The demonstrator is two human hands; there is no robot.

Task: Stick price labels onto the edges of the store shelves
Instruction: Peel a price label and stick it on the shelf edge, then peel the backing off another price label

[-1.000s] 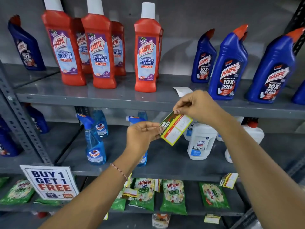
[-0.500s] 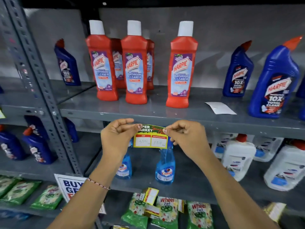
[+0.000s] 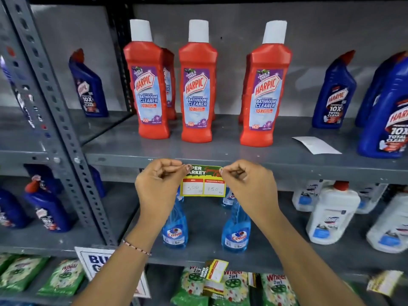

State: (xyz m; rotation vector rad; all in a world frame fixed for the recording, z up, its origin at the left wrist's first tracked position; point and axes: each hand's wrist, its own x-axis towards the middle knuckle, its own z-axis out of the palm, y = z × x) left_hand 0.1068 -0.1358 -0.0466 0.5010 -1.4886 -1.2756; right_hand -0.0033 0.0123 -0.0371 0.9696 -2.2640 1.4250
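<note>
We hold the yellow-and-green paper price label point(image 3: 203, 182) up against the front edge of the grey metal upper shelf point(image 3: 287, 171), just below the three red plastic bathroom-cleaner bottles point(image 3: 197, 85). Left hand point(image 3: 159, 186) pinches the label's top-left corner between thumb and forefinger, right hand point(image 3: 247, 186) pinches the top-right corner. Both hands are closed on the label, one either side, level with each other.

Label position: top strip sits on the shelf lip, lower half with the two white price boxes hangs below the lip in front of the blue spray bottles point(image 3: 235, 230) on the shelf beneath. It looks level. We can't tell whether the adhesive has bonded or the label is only held in place.

Progress, as we judge it:
- this label is aligned, not confirmed stuck; pressing along the top strip and letting go are left
- lower down, a smaller yellow label point(image 3: 217, 270) hangs tilted at the next shelf edge, another one point(image 3: 384, 282) at far right, so some edges look done
- a white paper slip point(image 3: 315, 145) lies flat on the upper shelf near the blue toilet-cleaner bottles point(image 3: 335, 93), probably peeled backing
- upper shelf edge in front of those blue bottles shows no label, so more spots likely remain
</note>
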